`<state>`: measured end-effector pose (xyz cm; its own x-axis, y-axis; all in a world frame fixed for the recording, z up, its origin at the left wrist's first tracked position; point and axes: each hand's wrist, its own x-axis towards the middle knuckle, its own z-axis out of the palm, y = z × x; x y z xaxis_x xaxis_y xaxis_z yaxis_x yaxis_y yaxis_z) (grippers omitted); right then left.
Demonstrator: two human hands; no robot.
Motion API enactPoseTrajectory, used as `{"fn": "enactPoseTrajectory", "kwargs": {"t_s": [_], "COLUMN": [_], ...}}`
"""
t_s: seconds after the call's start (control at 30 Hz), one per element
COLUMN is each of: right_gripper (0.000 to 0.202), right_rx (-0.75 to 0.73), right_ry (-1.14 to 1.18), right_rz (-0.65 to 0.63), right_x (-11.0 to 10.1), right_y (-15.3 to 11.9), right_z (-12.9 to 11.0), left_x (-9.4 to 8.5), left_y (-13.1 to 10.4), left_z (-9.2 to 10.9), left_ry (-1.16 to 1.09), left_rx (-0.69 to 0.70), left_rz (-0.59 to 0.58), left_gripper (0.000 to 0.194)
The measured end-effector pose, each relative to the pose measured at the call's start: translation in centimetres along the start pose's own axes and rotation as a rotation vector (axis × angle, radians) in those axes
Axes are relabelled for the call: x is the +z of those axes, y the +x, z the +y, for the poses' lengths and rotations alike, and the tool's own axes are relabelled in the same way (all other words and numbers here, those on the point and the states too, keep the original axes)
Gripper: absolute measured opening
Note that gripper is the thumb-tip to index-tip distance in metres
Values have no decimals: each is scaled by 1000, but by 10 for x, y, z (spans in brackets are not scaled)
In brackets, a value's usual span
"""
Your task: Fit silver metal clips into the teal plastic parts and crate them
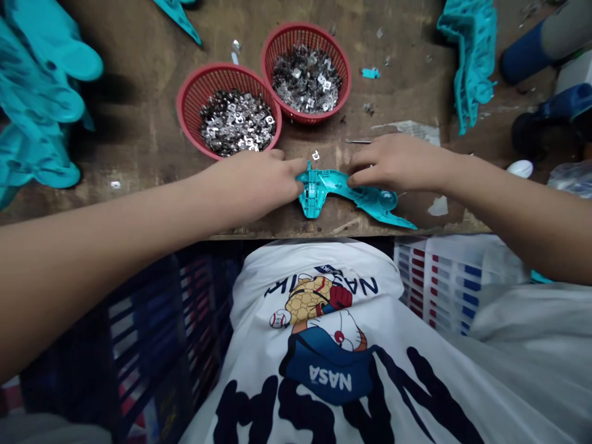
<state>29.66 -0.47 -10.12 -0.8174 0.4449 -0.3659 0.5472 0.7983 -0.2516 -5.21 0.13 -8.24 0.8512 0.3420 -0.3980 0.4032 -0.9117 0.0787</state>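
A teal plastic shell (340,183) lies near the table's front edge, its ribbed inner side facing up. My left hand (266,182) grips its left end between thumb and fingers. Over the shell's middle, my right hand (393,163) has its fingers bent together at the upper edge; whatever they hold, if anything, is hidden. A small metal clip (316,155) lies just beyond the shell, between my hands. Two red baskets, the left one (182,111) and the right one (346,74), hold many small metal pieces.
Teal shells are piled at the left (50,105), and more stand at the back right (474,61). A thin metal tool (358,142) lies by my right hand. Blue-handled tools (522,55) are at the far right. Plastic crates (444,283) sit below the table edge.
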Motion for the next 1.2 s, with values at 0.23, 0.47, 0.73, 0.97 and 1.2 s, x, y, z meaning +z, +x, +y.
{"fn": "enactPoseTrajectory", "kwargs": {"t_s": [0.23,0.47,0.73,0.97,1.2], "right_gripper": [31,37,41,43,44], "right_rx": [-82,-138,-30,-41,-12], "right_ry": [-131,-306,-61,-17,-17], "right_rz": [-23,-31,-46,10,-13], "right_x": [-8,-13,-4,-3,-2], "right_y": [0,-1,-3,-4,-1], "right_z": [-12,-20,-6,-3,-3], "left_x": [-15,-10,14,10,14], "left_y": [0,-1,-2,-5,-1], "left_z": [9,14,4,3,6], "left_ry": [88,46,-91,-87,-102], "left_rx": [12,-21,-35,-15,-69], "left_rz": [-63,-24,103,82,94], "left_gripper": [32,32,22,29,26]}}
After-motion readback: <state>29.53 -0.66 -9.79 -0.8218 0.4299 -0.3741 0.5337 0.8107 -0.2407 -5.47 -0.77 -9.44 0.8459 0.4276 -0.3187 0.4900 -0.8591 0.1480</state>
